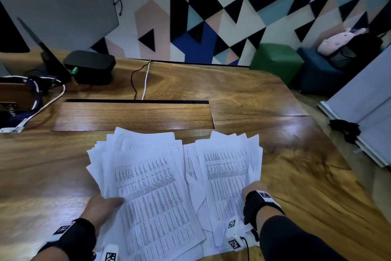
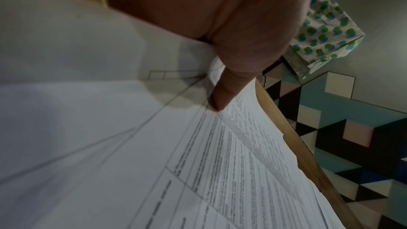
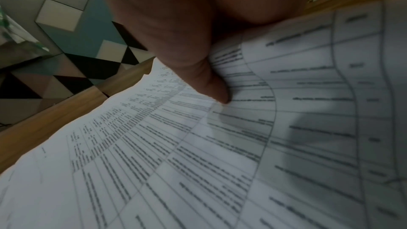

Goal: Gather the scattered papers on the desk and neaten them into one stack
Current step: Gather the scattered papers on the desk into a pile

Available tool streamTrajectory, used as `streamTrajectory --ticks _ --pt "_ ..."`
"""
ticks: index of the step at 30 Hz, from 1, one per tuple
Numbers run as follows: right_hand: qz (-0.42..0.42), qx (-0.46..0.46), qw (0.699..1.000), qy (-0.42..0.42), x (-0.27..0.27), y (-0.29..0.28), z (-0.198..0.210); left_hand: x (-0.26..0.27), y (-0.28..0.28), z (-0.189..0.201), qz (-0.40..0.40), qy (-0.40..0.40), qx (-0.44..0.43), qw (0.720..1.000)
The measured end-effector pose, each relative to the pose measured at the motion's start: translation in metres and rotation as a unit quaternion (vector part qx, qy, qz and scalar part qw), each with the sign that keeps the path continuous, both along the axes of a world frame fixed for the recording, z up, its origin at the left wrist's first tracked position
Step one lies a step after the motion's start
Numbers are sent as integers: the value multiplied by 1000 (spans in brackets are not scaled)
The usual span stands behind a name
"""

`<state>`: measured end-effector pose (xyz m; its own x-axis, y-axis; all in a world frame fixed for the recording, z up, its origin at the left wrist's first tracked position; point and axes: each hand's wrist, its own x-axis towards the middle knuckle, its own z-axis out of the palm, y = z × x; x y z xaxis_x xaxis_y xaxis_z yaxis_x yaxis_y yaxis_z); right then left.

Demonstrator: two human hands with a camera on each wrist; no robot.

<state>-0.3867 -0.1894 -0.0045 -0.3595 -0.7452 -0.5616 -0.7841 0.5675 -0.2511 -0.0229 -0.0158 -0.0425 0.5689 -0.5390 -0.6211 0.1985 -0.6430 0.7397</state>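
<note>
**Head view: two fans of paper, one in each hand, waiting to be merged**

Head view shows the wooden desk [image 1: 243,95] as the biggest thing, so take it as the landmark. On its near half lie the papers in two loose fans: the left bundle [image 1: 148,186] and, just beside it and overlapping along the inner edge, the right bundle [image 1: 228,172]. Both run with their long axis away from the person toward the desk's far edge, corners splayed at the far end. At the desk's far left sits a black box [image 1: 90,66] with cables, well apart from the sheets.

The left hand [image 1: 103,205] grasps the left bundle at its near-left edge, thumb on top. The right hand [image 1: 252,189] is at the right bundle's near-right edge, mostly hidden there by its wrist strap.

The coming move, I judge, turns on this: each bundle lies inward of its own hand, so sliding the two together across the desk's near middle would merge them.

Only the wrist views show the grips closely: the left thumb [image 2: 226,91] pins printed sheets, and the right thumb [image 3: 211,83] presses a curling page, clearly pinching it.
</note>
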Motion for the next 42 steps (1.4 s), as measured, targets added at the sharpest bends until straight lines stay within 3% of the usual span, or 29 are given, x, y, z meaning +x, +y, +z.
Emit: streamTrajectory --ticks 7,14,19,23,25,30,35,39,42 --pt "-61 18 997 -40 7 -2 -2 -7 0 10 3 -18 -14 1000" --pt "-52 4 990 -131 11 4 1 -6 0 12 -3 -16 -12 1000" --pt "-22 1 997 -75 16 8 -3 -6 0 12 -1 -12 -9 1000" --pt "12 -7 999 33 21 19 -16 -7 0 13 -3 -11 -12 1000" --pt "22 -16 999 35 18 14 -30 -7 1 14 0 -13 -14 1000" --pt "-21 -22 997 -64 15 10 -30 -8 0 13 6 -7 -14 1000" --pt "-96 -82 963 -238 7 10 1 -9 1 18 8 2 -18 1000" --pt "-15 -170 930 -327 14 7 55 -9 0 22 20 18 -25 999" --pt "40 -207 868 -449 36 7 104 -9 -1 23 23 26 -28 999"
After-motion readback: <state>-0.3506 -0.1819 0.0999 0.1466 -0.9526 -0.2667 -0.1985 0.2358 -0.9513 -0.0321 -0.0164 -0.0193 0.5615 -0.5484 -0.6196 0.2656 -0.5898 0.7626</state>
